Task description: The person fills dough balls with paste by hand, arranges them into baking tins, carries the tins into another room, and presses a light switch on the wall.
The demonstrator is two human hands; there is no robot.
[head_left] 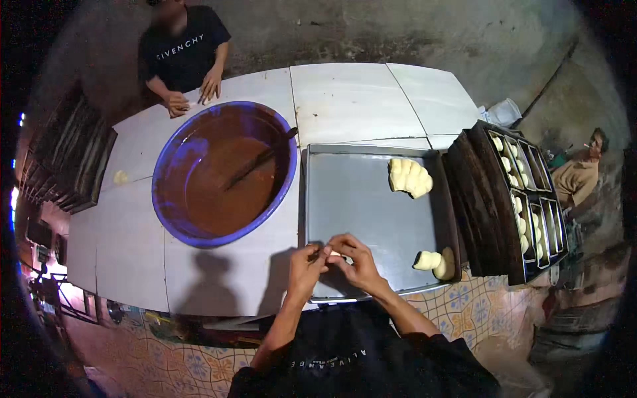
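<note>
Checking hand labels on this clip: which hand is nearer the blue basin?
Left. The left hand is right of the blue basin and nearer the wearer, not touching it; the right hand is farther right, beyond the left.

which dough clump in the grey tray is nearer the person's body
The smaller clump, by the near right corner of the grey tray; the larger, ridged clump lies toward the far right corner.
</note>
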